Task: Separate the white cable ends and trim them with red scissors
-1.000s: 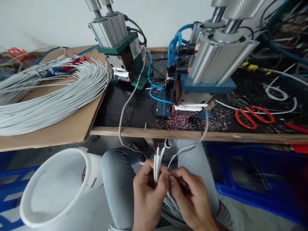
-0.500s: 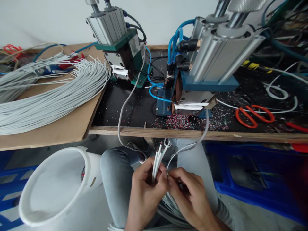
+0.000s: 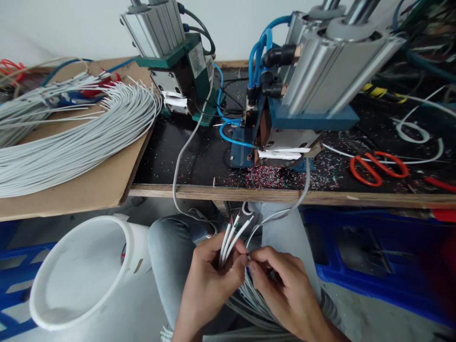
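Left hand [image 3: 208,285]: fist closed around bunch of thin white sheathed cables [image 3: 228,240] | axis: stripped ends fan up-forward toward wooden bench edge [image 3: 338,198] | right hand [image 3: 281,289]: fingertips pinch one strand, touching left thumb, above lap.

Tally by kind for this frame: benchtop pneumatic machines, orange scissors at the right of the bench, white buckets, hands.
Pneumatic machines: 2, green machine and blue machine
Orange scissors: 1
White bucket: 1
Hands: 2, left hand and right hand, both on the white wires
Total: 6
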A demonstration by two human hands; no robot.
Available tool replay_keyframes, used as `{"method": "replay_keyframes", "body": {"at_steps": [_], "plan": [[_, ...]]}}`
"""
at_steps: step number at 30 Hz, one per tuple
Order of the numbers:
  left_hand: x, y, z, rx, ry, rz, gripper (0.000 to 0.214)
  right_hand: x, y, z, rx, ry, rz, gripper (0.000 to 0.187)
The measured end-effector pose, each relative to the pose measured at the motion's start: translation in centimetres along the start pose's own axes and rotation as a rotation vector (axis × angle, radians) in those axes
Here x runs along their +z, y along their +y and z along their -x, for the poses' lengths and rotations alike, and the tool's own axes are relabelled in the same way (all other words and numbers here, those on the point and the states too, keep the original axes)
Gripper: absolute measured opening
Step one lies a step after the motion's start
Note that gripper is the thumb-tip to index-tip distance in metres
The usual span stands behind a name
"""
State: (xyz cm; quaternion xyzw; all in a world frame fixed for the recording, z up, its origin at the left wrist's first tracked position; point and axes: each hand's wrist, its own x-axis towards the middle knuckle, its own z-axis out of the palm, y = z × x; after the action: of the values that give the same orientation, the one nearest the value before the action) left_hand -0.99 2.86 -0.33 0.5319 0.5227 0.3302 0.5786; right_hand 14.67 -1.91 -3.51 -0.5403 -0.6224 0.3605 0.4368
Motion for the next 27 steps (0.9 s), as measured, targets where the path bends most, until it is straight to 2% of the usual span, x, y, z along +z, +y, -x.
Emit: {"method": "replay_keyframes", "body": {"at_steps": [10,14,17,20,23,27], "plan": [[0.0,-0.3,0.3,0.042,0.040,-0.034,0.010,0.3,0.1,0.4,-0.016,0.010,0.045,0.010],[0.1,-0.2,0.3,0.060,0.041,-0.107,0.011,0.1,0.5,0.7,-0.138,0.002,0.205,0.008],[0.1,0.3,0.4,0.075,0.001,-0.224,0.013,-0.8,0.7,0.7,-0.282,-0.100,0.385,0.012],[0.3,1.2,0.6,0.025,-0.058,-0.309,0.017,-2.0,0.6,0.4,-0.322,-0.229,0.465,0.017],[0.9,2.3,1.0,0.000,-0.049,-0.314,0.018,-3.0,0.2,0.1,-0.199,-0.268,0.323,0.018],[2.7,3.5,1.8,-0.006,0.099,-0.200,0.013,-3.3,-0.4,0.3,0.114,-0.172,-0.185,0.015]]}}
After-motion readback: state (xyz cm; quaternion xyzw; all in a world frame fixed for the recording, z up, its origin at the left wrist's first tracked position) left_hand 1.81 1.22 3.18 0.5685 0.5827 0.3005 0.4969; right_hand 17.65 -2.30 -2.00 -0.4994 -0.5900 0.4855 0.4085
